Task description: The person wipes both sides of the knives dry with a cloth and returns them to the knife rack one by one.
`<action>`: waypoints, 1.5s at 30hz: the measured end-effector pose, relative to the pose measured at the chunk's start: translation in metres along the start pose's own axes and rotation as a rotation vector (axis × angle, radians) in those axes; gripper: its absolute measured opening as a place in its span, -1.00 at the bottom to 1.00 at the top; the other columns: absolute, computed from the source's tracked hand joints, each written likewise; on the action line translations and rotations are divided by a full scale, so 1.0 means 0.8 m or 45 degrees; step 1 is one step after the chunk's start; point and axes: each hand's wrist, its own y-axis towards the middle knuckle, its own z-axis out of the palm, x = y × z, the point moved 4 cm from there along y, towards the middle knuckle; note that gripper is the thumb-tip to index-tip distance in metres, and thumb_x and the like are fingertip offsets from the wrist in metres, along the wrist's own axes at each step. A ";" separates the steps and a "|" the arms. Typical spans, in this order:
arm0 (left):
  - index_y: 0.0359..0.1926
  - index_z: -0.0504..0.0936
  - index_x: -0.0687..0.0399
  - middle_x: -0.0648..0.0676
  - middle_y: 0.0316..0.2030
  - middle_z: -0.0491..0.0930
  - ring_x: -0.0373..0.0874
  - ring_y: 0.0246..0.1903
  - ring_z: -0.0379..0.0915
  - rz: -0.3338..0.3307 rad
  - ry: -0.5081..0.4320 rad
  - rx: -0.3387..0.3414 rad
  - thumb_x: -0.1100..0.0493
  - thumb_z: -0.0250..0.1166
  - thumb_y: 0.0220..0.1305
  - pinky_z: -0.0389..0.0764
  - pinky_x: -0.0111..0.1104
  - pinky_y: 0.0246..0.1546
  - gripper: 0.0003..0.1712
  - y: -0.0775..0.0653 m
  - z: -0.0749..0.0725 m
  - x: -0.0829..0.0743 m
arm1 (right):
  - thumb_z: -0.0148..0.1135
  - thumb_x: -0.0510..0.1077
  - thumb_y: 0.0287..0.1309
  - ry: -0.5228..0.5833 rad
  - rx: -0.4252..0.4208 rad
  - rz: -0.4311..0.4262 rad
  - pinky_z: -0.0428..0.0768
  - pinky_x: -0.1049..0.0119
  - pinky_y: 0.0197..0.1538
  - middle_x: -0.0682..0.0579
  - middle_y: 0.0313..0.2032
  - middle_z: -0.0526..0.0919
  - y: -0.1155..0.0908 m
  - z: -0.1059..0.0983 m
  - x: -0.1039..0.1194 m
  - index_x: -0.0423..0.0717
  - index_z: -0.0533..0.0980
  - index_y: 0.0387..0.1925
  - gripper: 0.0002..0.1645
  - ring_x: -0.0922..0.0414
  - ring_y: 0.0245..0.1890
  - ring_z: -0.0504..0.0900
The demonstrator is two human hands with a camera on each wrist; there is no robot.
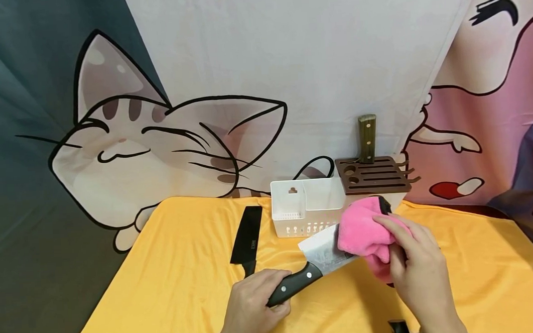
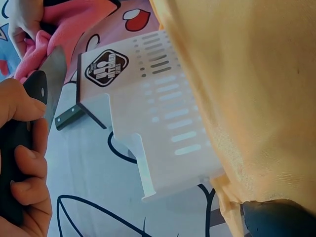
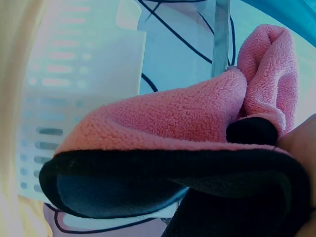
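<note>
My left hand (image 1: 254, 302) grips the black riveted handle (image 1: 295, 283) of a kitchen knife with a broad steel blade (image 1: 326, 249). The blade slants up to the right, held above the yellow cloth. A fluffy pink cloth (image 1: 365, 229) with black edging covers its far end, hiding the tip. My right hand (image 1: 421, 269) pinches that cloth, thumb and fingers against it. In the left wrist view, fingers of the left hand (image 2: 27, 163) curl round the handle. The pink cloth (image 3: 168, 116) fills much of the right wrist view.
Behind the hands stands a white knife holder (image 1: 311, 212) with a brown slotted top (image 1: 375, 176). A wooden-handled knife (image 1: 367, 138) sits in a slot. Left of it, a black knife (image 1: 247, 235) lies on the yellow tablecloth (image 1: 164, 292). A small black object (image 1: 399, 329) shows near my right wrist.
</note>
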 end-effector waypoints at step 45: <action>-0.14 0.69 0.09 -0.08 -0.41 0.66 -0.45 -0.59 0.35 -0.202 -0.174 -0.100 0.23 0.41 0.19 0.41 -0.66 -0.57 -0.81 -0.004 -0.003 0.015 | 0.07 -0.23 0.27 0.165 -0.284 -0.127 0.40 0.50 0.21 -0.26 -0.16 0.69 0.008 0.001 0.028 -0.21 0.73 -0.16 -0.68 -0.13 -0.15 0.53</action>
